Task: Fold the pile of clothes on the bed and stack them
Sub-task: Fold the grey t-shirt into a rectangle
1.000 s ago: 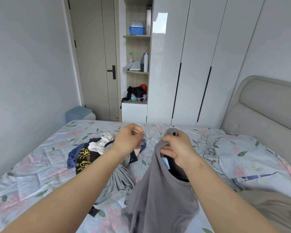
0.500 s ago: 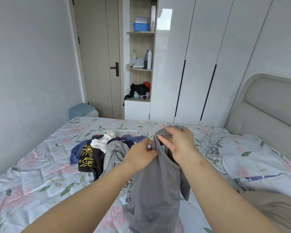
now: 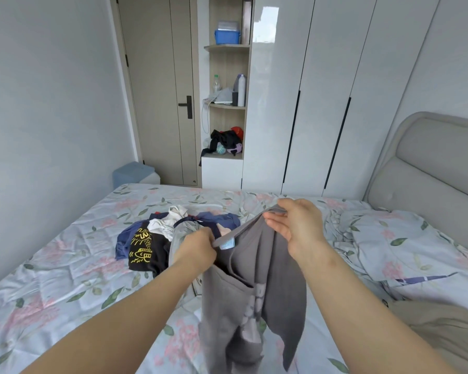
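A grey T-shirt [image 3: 257, 292] hangs in front of me above the floral bed [image 3: 52, 279], its neck band stretched between my hands. My left hand [image 3: 197, 247] grips the neck band at its lower left, beside a pale blue label. My right hand [image 3: 295, 225] pinches the band's upper right end. Behind my left hand lies the pile of clothes [image 3: 157, 238]: a black shirt with a yellow print, blue, white and light grey pieces. My left arm hides part of the pile.
A pillow [image 3: 405, 247] in the same floral cloth lies at the right by the padded headboard [image 3: 430, 168]. A beige cloth [image 3: 449, 333] sits at the lower right. White wardrobes, an open shelf and a door stand beyond the bed's far edge.
My left hand came in from the pile and took hold of the neck band. Both hands have since drawn apart, pulling the band taut and letting the shirt hang open.
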